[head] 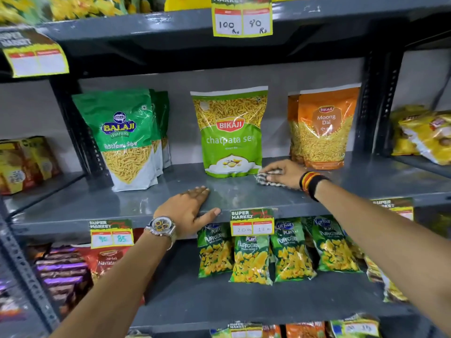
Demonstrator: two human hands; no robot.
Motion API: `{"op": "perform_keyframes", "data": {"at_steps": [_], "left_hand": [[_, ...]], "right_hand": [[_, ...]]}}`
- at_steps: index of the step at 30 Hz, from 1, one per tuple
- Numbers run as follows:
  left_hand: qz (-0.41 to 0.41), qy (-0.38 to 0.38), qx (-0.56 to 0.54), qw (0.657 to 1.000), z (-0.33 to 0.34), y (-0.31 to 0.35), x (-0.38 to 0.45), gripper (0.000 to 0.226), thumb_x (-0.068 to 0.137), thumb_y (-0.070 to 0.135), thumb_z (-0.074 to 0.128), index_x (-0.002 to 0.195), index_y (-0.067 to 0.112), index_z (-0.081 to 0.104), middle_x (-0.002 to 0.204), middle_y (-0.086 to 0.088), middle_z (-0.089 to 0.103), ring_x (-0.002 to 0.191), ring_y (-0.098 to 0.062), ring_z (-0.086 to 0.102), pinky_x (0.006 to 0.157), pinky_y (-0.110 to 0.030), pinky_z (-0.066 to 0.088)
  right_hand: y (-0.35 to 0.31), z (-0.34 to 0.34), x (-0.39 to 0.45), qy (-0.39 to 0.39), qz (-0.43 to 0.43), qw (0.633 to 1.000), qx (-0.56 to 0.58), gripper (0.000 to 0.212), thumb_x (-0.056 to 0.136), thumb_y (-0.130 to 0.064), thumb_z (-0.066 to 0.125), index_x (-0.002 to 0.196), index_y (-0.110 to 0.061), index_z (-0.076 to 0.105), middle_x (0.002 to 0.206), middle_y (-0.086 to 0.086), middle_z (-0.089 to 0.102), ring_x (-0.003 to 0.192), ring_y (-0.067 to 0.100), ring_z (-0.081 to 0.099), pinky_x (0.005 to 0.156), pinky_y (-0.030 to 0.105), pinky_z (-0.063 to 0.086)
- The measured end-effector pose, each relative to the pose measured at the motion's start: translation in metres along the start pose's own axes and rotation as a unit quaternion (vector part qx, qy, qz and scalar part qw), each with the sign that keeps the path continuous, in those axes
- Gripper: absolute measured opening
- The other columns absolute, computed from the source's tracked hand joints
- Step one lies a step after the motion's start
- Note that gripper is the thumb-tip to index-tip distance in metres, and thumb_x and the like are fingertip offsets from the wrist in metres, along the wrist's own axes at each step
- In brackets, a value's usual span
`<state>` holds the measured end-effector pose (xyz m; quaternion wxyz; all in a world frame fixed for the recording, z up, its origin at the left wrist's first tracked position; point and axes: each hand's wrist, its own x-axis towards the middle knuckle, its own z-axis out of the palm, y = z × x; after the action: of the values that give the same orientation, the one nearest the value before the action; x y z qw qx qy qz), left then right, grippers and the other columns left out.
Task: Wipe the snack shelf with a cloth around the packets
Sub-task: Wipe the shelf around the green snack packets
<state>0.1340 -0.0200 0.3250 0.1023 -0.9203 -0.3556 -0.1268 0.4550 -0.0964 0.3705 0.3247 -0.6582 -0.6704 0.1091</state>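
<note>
A grey metal snack shelf (pixel 136 201) runs across the middle of the view. On it stand a green Balaji packet (pixel 124 140) at the left, a light green Bikaji chatpata sev packet (pixel 230 132) in the middle and an orange Moong Dal packet (pixel 323 128) at the right. My right hand (pixel 284 173) presses a checked grey-and-white cloth (pixel 264 179) onto the shelf between the middle and right packets, close to the middle packet's lower right corner. My left hand (pixel 190 211) lies flat on the shelf's front edge, fingers spread, holding nothing.
Price tags (pixel 251 223) hang from the shelf's front lip. Below it, green puffcorn packets (pixel 253 257) and dark snack packs (pixel 66 269) fill the lower shelf. Black upright posts (pixel 380 101) frame the bay. Yellow packets (pixel 424 135) lie on the neighbouring shelf at the right.
</note>
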Motion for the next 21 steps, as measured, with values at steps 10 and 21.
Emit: {"op": "perform_keyframes", "data": {"at_steps": [10,21], "left_hand": [[0.004,0.009,0.002,1.000,0.001,0.000,0.000,0.096,0.087,0.082,0.019,0.155,0.016,0.035,0.161,-0.004,0.038,0.146,-0.022,0.039,0.114,-0.039,0.037],[0.024,0.002,0.002,1.000,0.001,-0.002,-0.002,0.097,0.089,0.081,0.018,0.154,0.012,0.035,0.160,-0.009,0.039,0.144,-0.027,0.041,0.113,-0.042,0.039]], "right_hand": [[-0.016,-0.017,-0.019,-0.014,-0.025,1.000,-0.001,0.030,0.089,-0.020,0.067,0.118,-0.027,0.068,0.128,-0.008,0.063,0.111,0.001,0.057,0.103,0.023,0.041],[-0.041,0.002,-0.087,-0.079,-0.010,0.997,-0.008,0.030,0.090,-0.024,0.066,0.120,-0.031,0.066,0.119,-0.020,0.064,0.107,-0.004,0.059,0.094,0.015,0.043]]}}
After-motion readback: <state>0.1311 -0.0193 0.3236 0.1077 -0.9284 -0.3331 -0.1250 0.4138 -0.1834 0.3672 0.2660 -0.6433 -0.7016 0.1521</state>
